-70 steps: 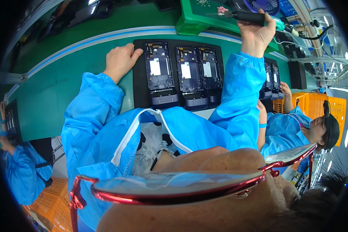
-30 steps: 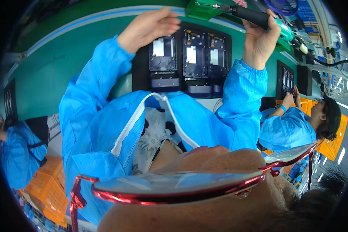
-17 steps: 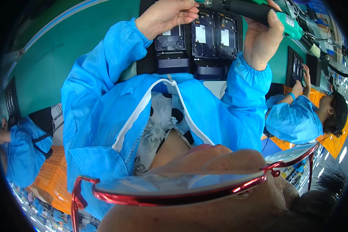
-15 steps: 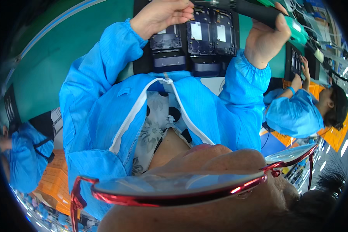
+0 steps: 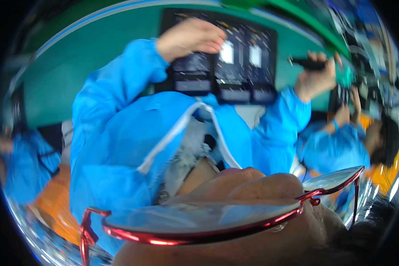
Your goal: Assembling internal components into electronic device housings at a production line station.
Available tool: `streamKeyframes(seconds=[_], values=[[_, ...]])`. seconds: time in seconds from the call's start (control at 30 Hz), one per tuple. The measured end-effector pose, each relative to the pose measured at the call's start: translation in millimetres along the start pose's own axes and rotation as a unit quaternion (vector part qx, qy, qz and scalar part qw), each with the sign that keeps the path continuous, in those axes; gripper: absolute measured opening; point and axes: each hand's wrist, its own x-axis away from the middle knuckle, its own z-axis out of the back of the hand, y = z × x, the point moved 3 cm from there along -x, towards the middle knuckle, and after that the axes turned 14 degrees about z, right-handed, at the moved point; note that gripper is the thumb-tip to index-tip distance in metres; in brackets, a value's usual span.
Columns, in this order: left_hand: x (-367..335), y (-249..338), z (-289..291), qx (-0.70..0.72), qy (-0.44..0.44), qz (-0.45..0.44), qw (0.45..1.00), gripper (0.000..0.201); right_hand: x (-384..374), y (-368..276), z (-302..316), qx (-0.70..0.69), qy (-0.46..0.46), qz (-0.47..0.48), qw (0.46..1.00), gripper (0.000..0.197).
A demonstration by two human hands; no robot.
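My right hand [image 5: 315, 80] is wrapped round a black and green electric screwdriver [image 5: 312, 64]. Its thin tip points left, over the green work surface to the right of a black tray [image 5: 166, 26]. Over the tray's left part hovers my left hand [image 5: 193, 40], fingers drawn together and blurred; whatever they may pinch is hidden. Several dark device housings lie in the tray. Under my left hand is the left housing [image 5: 191, 66], partly covered. The middle housing [image 5: 230, 71] and the right housing [image 5: 260, 71] each show a white rectangle inside.
The green work surface [image 5: 93, 66] stretches left, its far edge bordered by a pale strip [image 5: 119, 12]. A green bar [image 5: 297, 20] crosses the far right. One co-worker in blue [image 5: 334, 144] sits at the right, another person in blue [image 5: 26, 164] at the left. Orange bins [image 5: 53, 199] stand behind.
The view has shifted, so the tray shows more fully. The screwdriver has swung right, away from above the housings, in my right hand. My left hand stays near the left housing.
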Motion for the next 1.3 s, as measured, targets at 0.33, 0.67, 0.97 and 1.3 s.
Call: streamKeyframes(seconds=[0.33, 0.67, 0.97, 1.3], values=[[12, 1, -13, 0.050, 0.002, -0.010, 0.999, 0.030, 17, 3, -15, 0.001, -0.072, -0.021, 0.997, 0.028], [16, 13, -24, 0.015, 0.081, 0.025, 0.996, 0.041, -24, -53, -58, -0.221, -0.227, -0.228, 0.921, 0.061], [-21, -2, -11, 0.113, 0.020, 0.001, 0.993, 0.038, 105, -128, -245, -0.311, -0.639, -0.349, 0.611, 0.135], [-13, 0, -12, 0.054, -0.032, -0.090, 0.994, 0.035, 102, -157, -348, -0.297, -0.798, -0.315, 0.419, 0.132]])
